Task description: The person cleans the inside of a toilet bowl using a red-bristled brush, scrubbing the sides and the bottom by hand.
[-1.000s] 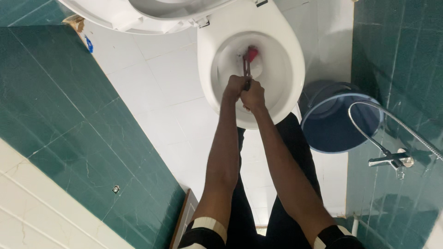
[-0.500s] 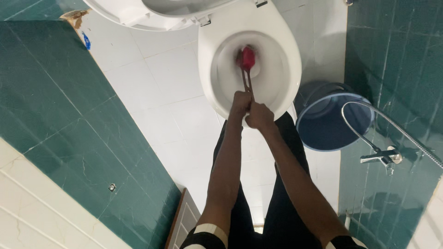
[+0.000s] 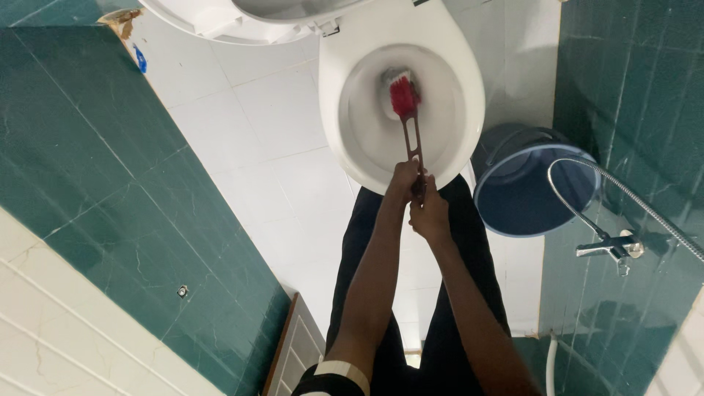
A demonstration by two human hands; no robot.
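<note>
I am looking straight down at a bathroom where dark green wall tiles point(image 3: 81, 139) are framing a white tiled floor point(image 3: 264, 139) on both sides. The white toilet bowl point(image 3: 469, 81) is sitting at the top of my view, with its raised seat and lid point(image 3: 242, 22) showing at the upper edge. Just right of the bowl a blue bucket point(image 3: 532, 194) is standing on the floor, and a metal shower hose point(image 3: 638, 202) is arching over it down to a chrome tap point(image 3: 612, 248) on the right wall. My two arms are reaching forward above black trousers point(image 3: 469, 242). My left hand point(image 3: 403, 178) is closing around the brown handle of the toilet brush point(image 3: 413, 139), and my right hand point(image 3: 431, 214) is wrapping the same handle just behind it, the two hands touching at the near rim of the bowl. The brush is lying tilted into the bowl, and its red bristle head point(image 3: 403, 95) is pressing against the white inner wall near the drain.
</note>
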